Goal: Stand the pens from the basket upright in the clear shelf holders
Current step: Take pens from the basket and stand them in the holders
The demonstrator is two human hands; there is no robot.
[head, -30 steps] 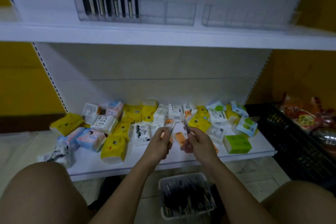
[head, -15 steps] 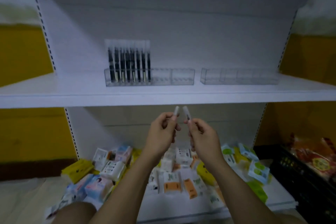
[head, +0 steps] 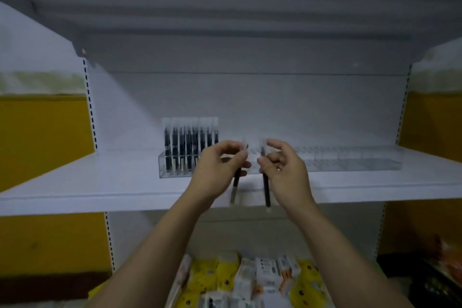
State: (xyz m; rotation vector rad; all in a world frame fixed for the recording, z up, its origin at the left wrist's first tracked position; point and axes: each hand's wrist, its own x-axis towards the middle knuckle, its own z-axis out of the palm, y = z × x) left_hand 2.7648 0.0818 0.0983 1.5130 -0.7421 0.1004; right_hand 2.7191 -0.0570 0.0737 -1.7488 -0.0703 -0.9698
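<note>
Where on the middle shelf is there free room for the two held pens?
The clear right holder looks empty throughout. Bare white shelf lies left of the clear left holder and along its front. Crowded: that holder's left end, packed with upright black pens. Left hand and right hand each grip a black pen.

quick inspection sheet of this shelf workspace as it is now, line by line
surface: white shelf carries both holders
job's things: left clear holder has standing pens at its left end; right clear holder, no pens seen in it; basket not in view
clutter: packets on the lower shelf
hands: left hand pinches left-hand pen; right hand pinches right-hand pen; both pens near upright, in front of the holders
cables: nothing seen
surroundings: yellow wall either side; upper shelf overhead
</note>
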